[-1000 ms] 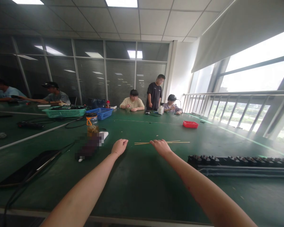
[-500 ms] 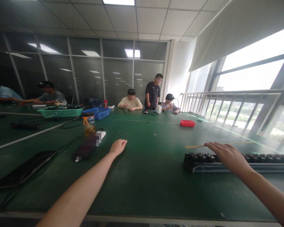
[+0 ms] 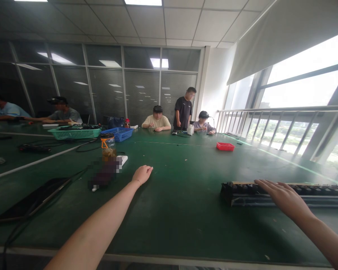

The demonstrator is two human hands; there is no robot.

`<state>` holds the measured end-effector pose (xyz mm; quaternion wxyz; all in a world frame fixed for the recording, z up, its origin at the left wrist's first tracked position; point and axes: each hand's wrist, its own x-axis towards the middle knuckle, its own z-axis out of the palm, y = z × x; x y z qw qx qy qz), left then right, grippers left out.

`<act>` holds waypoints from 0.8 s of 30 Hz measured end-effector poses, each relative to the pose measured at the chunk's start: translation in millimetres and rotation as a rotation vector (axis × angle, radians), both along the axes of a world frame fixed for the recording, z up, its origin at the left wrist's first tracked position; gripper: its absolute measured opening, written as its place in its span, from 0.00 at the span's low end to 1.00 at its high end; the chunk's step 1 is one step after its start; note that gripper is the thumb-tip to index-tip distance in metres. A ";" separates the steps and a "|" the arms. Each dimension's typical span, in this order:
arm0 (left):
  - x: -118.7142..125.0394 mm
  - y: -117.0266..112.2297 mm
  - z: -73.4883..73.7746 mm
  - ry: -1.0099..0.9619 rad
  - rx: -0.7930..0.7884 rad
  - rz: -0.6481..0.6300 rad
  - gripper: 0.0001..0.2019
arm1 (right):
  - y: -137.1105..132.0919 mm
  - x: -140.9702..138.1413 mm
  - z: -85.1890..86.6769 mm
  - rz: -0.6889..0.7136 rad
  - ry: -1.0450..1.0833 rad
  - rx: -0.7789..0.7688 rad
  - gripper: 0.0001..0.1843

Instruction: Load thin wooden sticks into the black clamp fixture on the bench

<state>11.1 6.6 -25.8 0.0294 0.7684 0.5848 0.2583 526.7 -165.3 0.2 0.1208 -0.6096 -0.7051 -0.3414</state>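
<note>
Two hands out: left hand (image 3: 142,175) at mid-bench (image 3: 180,217), with nothing close beside it; right hand (image 3: 284,197) toward the bench's right side, over a long black rack (image 3: 250,200).
Sticks: thin pale sticks (image 3: 243,183) lie along the top of the rack, roughly parallel to the bench's near edge, passing beneath the right hand. Count not clear.
Left fingers (image 3: 148,168): curled together; cannot tell whether anything small is pinched there.
Right fingers (image 3: 267,185): stretched out, side by side, above the sticks. Thumb hidden, so cannot tell if clamped on them or only laid across.
Rack: one end faces mid-bench, the other runs out of view. Top looks knobbly.
Roll risk: sticks look slim and light; an uneven lift of the right hand could drag one off the rack toward the bench's far edge.
Snag risk: sliding sticks lengthwise could catch an end on the knobs and bend or flick it.
Cable risk: tablet (image 3: 35,198) by the near left corner, cable (image 3: 79,174) beside it; a wide left-arm sweep could hook that.
Far right: red tray (image 3: 225,146), well apart from both hands.
</note>
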 end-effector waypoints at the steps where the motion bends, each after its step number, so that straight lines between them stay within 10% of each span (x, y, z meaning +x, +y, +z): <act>1: -0.4 0.2 -0.3 -0.001 -0.002 0.002 0.21 | -0.4 0.1 -0.1 0.012 -0.025 -0.033 0.27; 24: 3.1 -1.5 0.9 0.042 0.001 -0.016 0.21 | -1.7 -5.3 -5.3 0.013 -0.039 -0.106 0.30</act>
